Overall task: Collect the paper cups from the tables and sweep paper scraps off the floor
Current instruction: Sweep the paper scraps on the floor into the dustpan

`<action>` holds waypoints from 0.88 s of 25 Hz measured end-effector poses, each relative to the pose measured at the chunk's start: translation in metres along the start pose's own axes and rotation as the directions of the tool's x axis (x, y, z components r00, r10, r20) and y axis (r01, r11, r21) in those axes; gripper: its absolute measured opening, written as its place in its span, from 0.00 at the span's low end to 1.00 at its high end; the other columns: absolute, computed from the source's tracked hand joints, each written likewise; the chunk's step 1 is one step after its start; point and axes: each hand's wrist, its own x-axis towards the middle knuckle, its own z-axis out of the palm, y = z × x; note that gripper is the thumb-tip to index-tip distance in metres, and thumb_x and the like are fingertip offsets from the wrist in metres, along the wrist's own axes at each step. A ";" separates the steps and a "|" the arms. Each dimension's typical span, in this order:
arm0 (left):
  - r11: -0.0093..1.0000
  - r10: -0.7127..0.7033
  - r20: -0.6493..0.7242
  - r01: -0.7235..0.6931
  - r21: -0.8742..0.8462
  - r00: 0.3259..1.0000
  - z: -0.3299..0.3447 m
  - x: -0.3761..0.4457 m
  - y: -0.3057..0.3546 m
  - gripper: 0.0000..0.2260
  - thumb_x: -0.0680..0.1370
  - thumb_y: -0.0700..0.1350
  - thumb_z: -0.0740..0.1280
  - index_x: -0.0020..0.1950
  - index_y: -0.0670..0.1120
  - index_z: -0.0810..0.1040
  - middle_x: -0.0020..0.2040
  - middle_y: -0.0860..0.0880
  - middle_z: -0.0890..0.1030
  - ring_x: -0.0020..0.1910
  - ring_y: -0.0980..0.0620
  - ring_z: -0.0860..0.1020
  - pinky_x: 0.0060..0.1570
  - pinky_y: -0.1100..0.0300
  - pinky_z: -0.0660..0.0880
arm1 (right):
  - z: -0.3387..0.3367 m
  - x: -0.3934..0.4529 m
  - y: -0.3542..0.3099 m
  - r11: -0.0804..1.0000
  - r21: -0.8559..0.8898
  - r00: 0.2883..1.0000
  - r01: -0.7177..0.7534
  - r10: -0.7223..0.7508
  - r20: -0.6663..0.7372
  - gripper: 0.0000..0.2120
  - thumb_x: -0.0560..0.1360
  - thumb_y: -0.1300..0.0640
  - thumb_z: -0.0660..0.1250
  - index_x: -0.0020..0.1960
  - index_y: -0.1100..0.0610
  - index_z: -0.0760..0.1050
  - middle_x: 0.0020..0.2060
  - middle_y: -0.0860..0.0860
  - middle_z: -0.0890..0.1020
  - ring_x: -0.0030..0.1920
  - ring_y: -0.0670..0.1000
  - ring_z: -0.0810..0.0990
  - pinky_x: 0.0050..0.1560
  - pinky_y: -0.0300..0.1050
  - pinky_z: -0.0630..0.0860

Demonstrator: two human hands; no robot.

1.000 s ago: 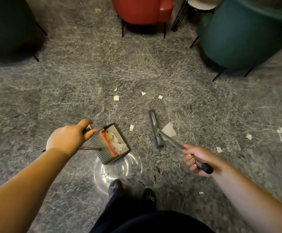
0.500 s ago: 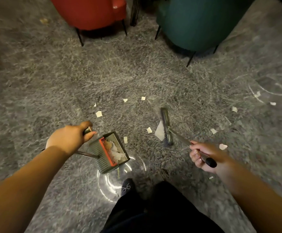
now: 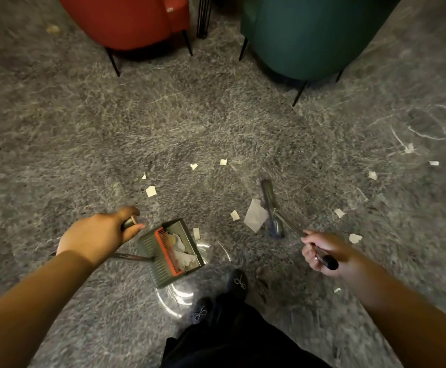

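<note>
My left hand [image 3: 98, 235] grips the handle of a grey-green dustpan [image 3: 171, 252] with an orange comb edge; white paper scraps lie inside it. My right hand [image 3: 322, 251] holds the black grip of a broom handle, whose narrow head [image 3: 271, 208] rests on the floor. A large white scrap [image 3: 255, 215] lies just left of the broom head. Smaller scraps [image 3: 151, 191] are scattered on the grey floor between pan and broom, and more scraps [image 3: 354, 238] lie to the right.
A red armchair [image 3: 136, 19] and a teal armchair [image 3: 312, 35] stand on thin black legs at the far side. My dark shoes [image 3: 239, 281] are just below the dustpan. White chalk-like marks [image 3: 426, 126] show on the floor at right.
The view has shifted left and closer to the chairs. The broom head has pushed the large scrap leftward toward the dustpan. My left hand and the dustpan have stayed about where they were.
</note>
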 end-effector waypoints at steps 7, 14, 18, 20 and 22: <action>0.999 0.014 0.007 -0.014 0.038 1.000 0.000 0.001 -0.016 0.29 0.72 0.70 0.46 0.64 0.57 0.70 0.38 0.48 0.83 0.38 0.43 0.82 0.30 0.58 0.72 | 0.031 0.026 0.019 0.993 -0.087 0.997 -0.082 0.082 0.003 0.22 0.82 0.60 0.53 0.72 0.43 0.58 0.24 0.50 0.66 0.19 0.45 0.65 0.18 0.33 0.61; 1.000 0.007 0.016 -0.006 -0.020 1.000 -0.004 -0.016 -0.031 0.30 0.70 0.72 0.43 0.64 0.60 0.68 0.35 0.51 0.78 0.37 0.44 0.79 0.29 0.59 0.67 | 0.103 0.027 0.076 0.981 -0.151 0.991 -0.121 0.128 0.036 0.25 0.81 0.61 0.54 0.73 0.39 0.56 0.23 0.51 0.66 0.20 0.46 0.64 0.20 0.33 0.60; 1.000 0.001 0.033 -0.001 -0.012 0.999 -0.006 -0.020 -0.030 0.30 0.71 0.72 0.43 0.63 0.60 0.69 0.31 0.56 0.70 0.33 0.46 0.76 0.26 0.61 0.63 | 0.151 0.018 0.112 0.952 -0.275 0.985 -0.130 0.155 0.071 0.27 0.81 0.61 0.54 0.74 0.38 0.54 0.22 0.50 0.68 0.20 0.46 0.66 0.21 0.33 0.62; 1.000 0.013 0.029 -0.012 -0.018 0.999 -0.006 -0.021 -0.033 0.29 0.71 0.72 0.44 0.62 0.59 0.69 0.29 0.57 0.66 0.30 0.47 0.73 0.25 0.62 0.62 | 0.172 0.013 0.125 0.932 -0.333 0.979 -0.141 0.183 0.095 0.27 0.81 0.61 0.54 0.74 0.39 0.54 0.22 0.49 0.67 0.20 0.46 0.66 0.22 0.33 0.63; 0.999 0.023 0.018 -0.022 -0.026 1.000 -0.005 -0.022 -0.034 0.29 0.71 0.72 0.43 0.62 0.59 0.69 0.31 0.55 0.70 0.32 0.46 0.76 0.25 0.61 0.66 | 0.189 0.006 0.133 0.916 -0.366 0.965 -0.164 0.225 0.132 0.27 0.81 0.61 0.54 0.74 0.39 0.55 0.22 0.49 0.67 0.20 0.45 0.65 0.22 0.33 0.62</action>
